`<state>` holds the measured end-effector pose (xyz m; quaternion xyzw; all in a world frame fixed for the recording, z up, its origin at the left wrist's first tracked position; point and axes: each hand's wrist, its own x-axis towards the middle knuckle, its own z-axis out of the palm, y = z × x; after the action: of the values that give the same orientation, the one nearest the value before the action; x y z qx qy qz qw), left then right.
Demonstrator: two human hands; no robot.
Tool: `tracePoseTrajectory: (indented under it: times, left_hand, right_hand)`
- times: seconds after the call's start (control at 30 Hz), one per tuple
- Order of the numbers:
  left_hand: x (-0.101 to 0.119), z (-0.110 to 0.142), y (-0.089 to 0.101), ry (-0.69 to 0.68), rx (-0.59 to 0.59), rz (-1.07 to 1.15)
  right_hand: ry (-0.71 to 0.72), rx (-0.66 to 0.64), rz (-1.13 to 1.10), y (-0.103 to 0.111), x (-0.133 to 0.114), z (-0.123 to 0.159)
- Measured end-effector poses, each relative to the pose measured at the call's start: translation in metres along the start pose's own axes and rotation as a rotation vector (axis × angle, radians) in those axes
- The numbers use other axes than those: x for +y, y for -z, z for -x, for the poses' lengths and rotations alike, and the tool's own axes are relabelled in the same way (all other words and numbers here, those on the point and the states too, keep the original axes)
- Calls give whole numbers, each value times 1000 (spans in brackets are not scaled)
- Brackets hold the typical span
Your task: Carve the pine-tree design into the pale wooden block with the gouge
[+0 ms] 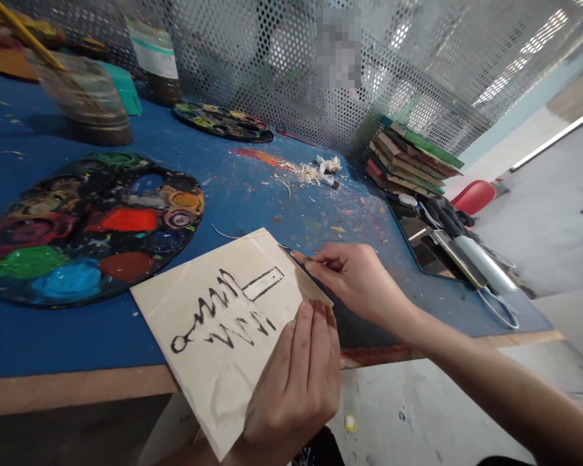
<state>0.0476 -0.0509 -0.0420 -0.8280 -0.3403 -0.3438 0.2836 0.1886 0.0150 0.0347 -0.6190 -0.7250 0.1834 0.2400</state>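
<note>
A pale square panel (194, 401) tilts over the table's front edge, with a zigzag shape, a small loop and a bar drawn on it in black. My left hand (298, 375) grips the panel's right side, fingers pressed together along its edge and thumb hidden. Beyond the far right edge, my right hand (354, 278) pinches a slim tool (298, 256) with a wooden-looking handle and a dark tip near the panel's corner. I cannot make out whether the tool is a brush or a blade. A thin curled strip (223, 233) lies behind the panel.
A paint-covered palette (90, 223) lies left, a smaller palette (223, 122) behind it. A jar (94, 107) holding a brush stands back left. Shavings (308, 172) litter the blue table (320, 217). Stacked books (412, 158), a tablet (420, 239) and a phone (459, 259) sit right.
</note>
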Motion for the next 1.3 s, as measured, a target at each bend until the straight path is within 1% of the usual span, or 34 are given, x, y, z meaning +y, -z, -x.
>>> tracePoseTrajectory:
  times: [0.13,0.3,0.4,0.5,0.63,0.73,0.8,0.9,1.13,1.3]
  left_hand:
    - [0,-1,1,-4,3,1]
    - [0,1,2,11,-1,-5]
    - [1,3,1,27,2,-13]
    - [2,4,0,30,8,-17]
    - [2,4,-1,37,5,-24]
    - [3,4,-1,46,3,-23]
    - [4,3,-1,51,2,-20]
    - [4,4,-1,57,2,-20]
    - [5,6,0,57,-1,-22]
    - [5,4,-1,66,4,-15]
  right_hand:
    - [19,20,20,-9,-4,-11]
    - [85,73,73,-25,-15,-37]
    - [80,65,51,-26,-17,-44]
    - [26,27,25,-18,-11,-36]
    - [-58,-36,-4,0,-3,-10]
    - [-99,-70,8,10,-3,6]
    - [-101,-80,20,13,-5,11]
    - [-88,-79,19,12,-7,9]
    - [-48,-41,-7,1,-7,-5]
    - [-26,-24,56,-3,-11,-15]
